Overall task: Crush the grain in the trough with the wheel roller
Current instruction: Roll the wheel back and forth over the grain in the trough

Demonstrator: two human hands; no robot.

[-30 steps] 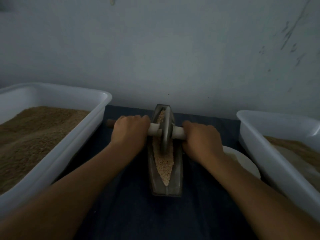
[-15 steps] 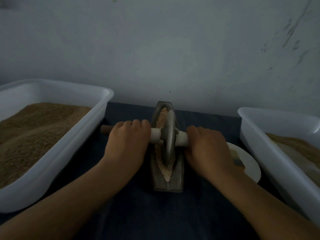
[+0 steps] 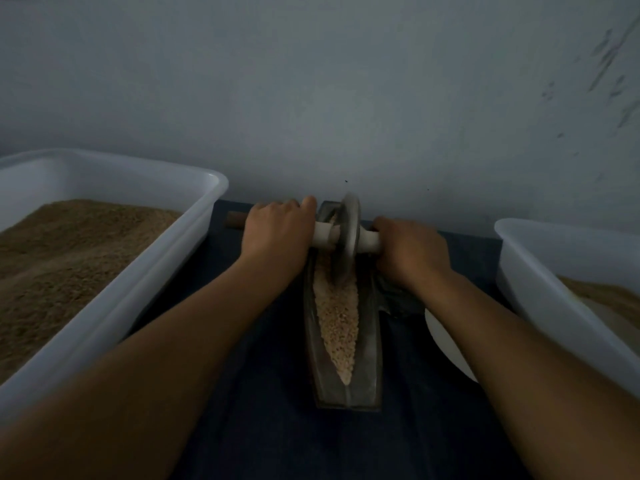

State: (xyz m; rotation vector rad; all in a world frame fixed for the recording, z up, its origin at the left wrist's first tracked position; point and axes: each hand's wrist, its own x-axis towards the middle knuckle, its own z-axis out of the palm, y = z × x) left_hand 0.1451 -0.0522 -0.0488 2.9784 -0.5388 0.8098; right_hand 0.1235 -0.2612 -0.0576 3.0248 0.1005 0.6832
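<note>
A narrow, boat-shaped metal trough [image 3: 371,368] lies lengthwise on the dark cloth, filled with pale grain [image 3: 337,317]. The metal wheel roller [image 3: 347,237] stands upright in the trough's far end, on a pale axle handle that sticks out to both sides. My left hand [image 3: 277,233] grips the left half of the handle, whose brown end shows beyond my knuckles. My right hand [image 3: 412,251] grips the right half. Both hands sit close against the wheel.
A white plastic tub [image 3: 145,289] heaped with brown grain stands at the left. A second white tub [image 3: 540,289] holding grain stands at the right. A white plate [image 3: 446,344] lies partly under my right forearm. The grey wall rises right behind the trough.
The wheel has rolled from the trough's middle to its far end, and both hands have gone forward with it. More grain now shows in the near half.
</note>
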